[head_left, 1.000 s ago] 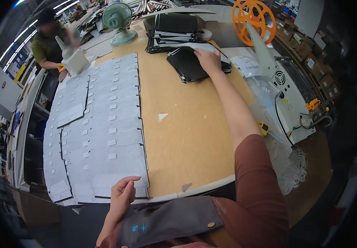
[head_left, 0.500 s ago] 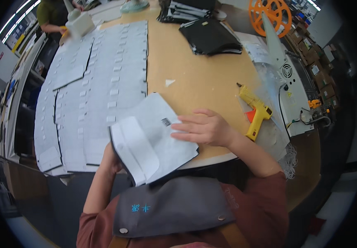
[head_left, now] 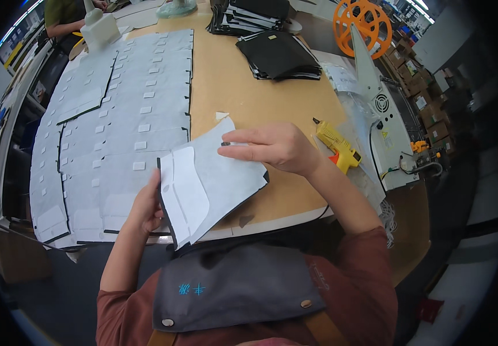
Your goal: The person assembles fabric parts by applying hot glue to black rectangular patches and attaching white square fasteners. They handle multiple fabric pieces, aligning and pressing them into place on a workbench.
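A white-faced panel [head_left: 226, 179] with dark edges is held tilted above the table's near edge. A pale curved flap [head_left: 188, 193] lies along its left side. My left hand [head_left: 148, 205] is closed on the panel's left edge, with the fingers partly behind it. From the right, my right hand [head_left: 280, 149] reaches over the panel's upper right edge and grips it. Two of its fingers stretch across the white face, and its thumb is hidden. A small dark label [head_left: 225, 143] shows at these fingertips, mostly covered.
White panels [head_left: 122, 138] with small pale tabs cover the table's left side. Black pieces [head_left: 280, 55] are stacked at the back. A yellow glue gun [head_left: 338, 147] lies right, beside a machine [head_left: 387, 121] with an orange reel [head_left: 362, 27]. Another person [head_left: 61, 17] stands far left.
The panel has tilted, and its upper end has swung rightward. My right hand has moved up, its fingers now covering most of the label. More of my left hand shows at the left edge.
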### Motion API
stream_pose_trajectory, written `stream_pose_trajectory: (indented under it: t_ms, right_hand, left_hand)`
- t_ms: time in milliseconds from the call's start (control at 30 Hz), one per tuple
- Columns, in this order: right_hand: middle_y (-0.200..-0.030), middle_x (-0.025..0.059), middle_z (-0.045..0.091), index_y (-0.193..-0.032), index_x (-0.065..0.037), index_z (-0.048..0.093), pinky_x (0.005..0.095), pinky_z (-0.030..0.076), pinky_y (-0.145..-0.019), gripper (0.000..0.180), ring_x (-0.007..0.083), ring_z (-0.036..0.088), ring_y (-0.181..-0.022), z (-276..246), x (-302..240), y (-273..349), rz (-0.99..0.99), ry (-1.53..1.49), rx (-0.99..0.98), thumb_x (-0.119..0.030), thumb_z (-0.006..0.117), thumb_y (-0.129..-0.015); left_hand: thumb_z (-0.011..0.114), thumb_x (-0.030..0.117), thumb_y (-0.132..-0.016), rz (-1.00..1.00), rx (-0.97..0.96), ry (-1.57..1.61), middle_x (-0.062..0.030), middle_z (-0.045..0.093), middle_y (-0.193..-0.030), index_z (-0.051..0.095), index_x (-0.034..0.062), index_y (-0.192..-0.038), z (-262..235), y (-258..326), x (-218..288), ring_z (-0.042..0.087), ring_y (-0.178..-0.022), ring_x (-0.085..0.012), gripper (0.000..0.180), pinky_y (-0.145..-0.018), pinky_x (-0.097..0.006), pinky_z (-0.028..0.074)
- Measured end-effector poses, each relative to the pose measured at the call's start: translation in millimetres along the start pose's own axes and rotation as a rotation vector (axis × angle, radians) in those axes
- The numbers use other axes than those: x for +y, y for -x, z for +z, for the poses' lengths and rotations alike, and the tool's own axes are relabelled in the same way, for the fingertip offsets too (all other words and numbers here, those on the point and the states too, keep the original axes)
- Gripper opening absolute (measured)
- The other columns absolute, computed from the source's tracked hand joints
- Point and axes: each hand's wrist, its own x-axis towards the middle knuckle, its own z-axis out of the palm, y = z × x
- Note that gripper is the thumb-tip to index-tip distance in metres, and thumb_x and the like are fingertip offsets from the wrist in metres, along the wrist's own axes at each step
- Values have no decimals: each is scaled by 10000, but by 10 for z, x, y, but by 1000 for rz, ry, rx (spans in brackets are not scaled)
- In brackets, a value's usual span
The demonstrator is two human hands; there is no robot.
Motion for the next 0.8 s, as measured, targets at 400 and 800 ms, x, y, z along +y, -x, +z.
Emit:
stream_pose_trajectory:
  t_ms: [400, 800]
  right_hand:
    - [-1220, 27, 650, -1219, -190, 650, 337, 521, -847, 397, 222, 651, -1010, -290, 1350, 357, 363, 244, -259, -118, 659, -829]
    - [-1244, 27, 627, -1227, -227, 625, 390, 454, -927, 382, 194, 605, -1098, -70, 2714, 695, 471, 771, -347, -354, 649, -868]
  left_hand:
    - [493, 513, -973, -247, -368, 191, 7, 356, -591, 472, 81, -658, 479, 35, -401, 279, -487, -71, 535, -401, -192, 222]
    - [358, 426, -1053, -191, -708, -455, 32, 388, -612, 655, 21, -1137, 485, -76, -494, 286, -502, -87, 510, -443, -247, 261]
